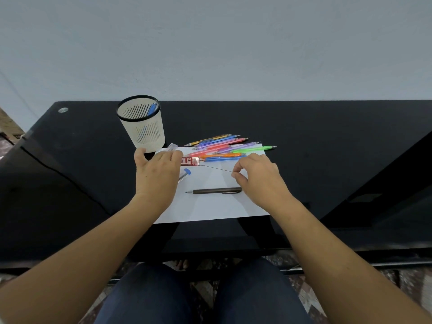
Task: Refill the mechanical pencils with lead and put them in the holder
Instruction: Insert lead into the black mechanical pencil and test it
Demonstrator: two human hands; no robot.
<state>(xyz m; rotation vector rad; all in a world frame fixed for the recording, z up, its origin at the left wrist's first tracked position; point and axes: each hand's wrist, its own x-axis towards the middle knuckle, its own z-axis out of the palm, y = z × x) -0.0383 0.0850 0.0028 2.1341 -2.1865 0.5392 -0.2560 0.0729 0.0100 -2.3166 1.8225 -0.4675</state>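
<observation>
My left hand (156, 174) holds the red 2B lead case (190, 161) by its left end on the white paper sheet (210, 206). A thin lead (216, 168) runs from the case's mouth to my right hand (257, 177), which pinches its far end between thumb and forefinger. A dark mechanical pencil (216, 191) lies on the paper below my hands. Several coloured mechanical pencils (224, 146) lie in a pile at the paper's far edge. The white slotted holder (142, 125) stands at the back left with a blue pencil (152, 109) inside.
A clear tube with a blue cap (185, 173) lies beside my left hand, and a clear cap (171, 147) sits near the holder. The black table (327, 141) stretches wide to the right; a grey wall stands behind it. My knees are below the front edge.
</observation>
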